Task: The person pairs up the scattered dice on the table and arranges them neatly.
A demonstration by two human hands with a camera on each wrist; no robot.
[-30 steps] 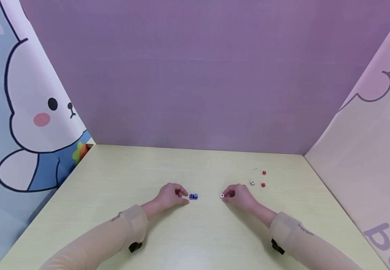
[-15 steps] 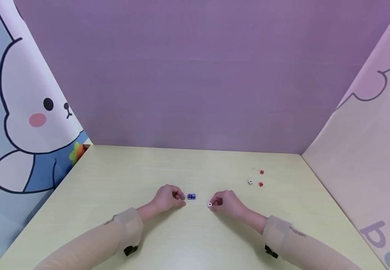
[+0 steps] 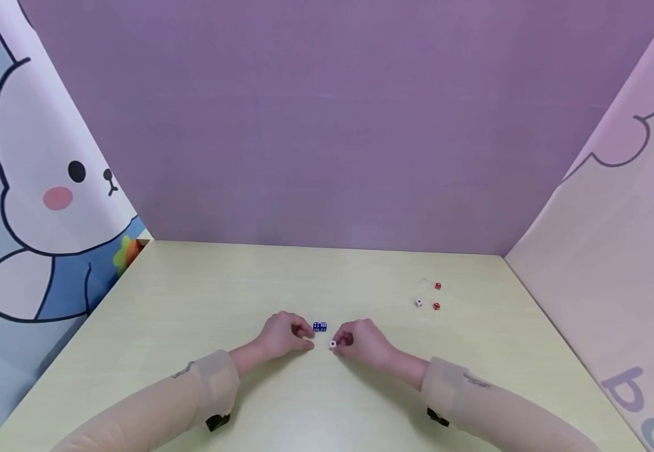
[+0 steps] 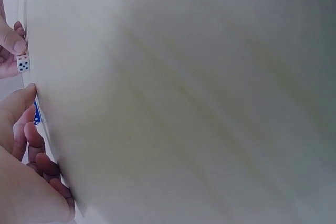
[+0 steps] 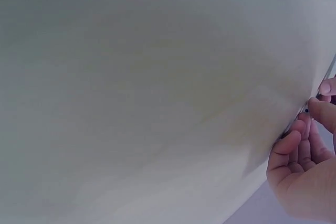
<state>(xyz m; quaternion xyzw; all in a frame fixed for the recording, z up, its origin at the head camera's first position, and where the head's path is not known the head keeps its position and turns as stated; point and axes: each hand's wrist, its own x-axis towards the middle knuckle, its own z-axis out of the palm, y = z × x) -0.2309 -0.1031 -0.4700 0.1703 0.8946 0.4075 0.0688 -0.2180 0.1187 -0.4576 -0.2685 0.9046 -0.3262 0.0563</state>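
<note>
Two blue dice (image 3: 320, 327) with white pips sit side by side on the table in the head view. My left hand (image 3: 285, 334) is just left of them, thumb and index finger parted, nothing held between them. From the right, my right hand (image 3: 365, 342) pinches a white die (image 3: 332, 344) between thumb and fingertips, a little nearer to me than the blue pair. The left wrist view shows this white die (image 4: 23, 63) in the other hand's fingers, while my left thumb partly hides the blue die (image 4: 37, 114). In the right wrist view the fingers mostly cover the white die.
Farther back on the right lie another white die (image 3: 418, 303) and two red dice (image 3: 437, 285). A purple panel (image 3: 327, 125) rises behind the pale table (image 3: 236, 270), with printed sheets at both sides.
My right hand has carried the white die leftward and slightly toward me, close to the blue dice. My left hand has barely moved; the view shifted a little.
</note>
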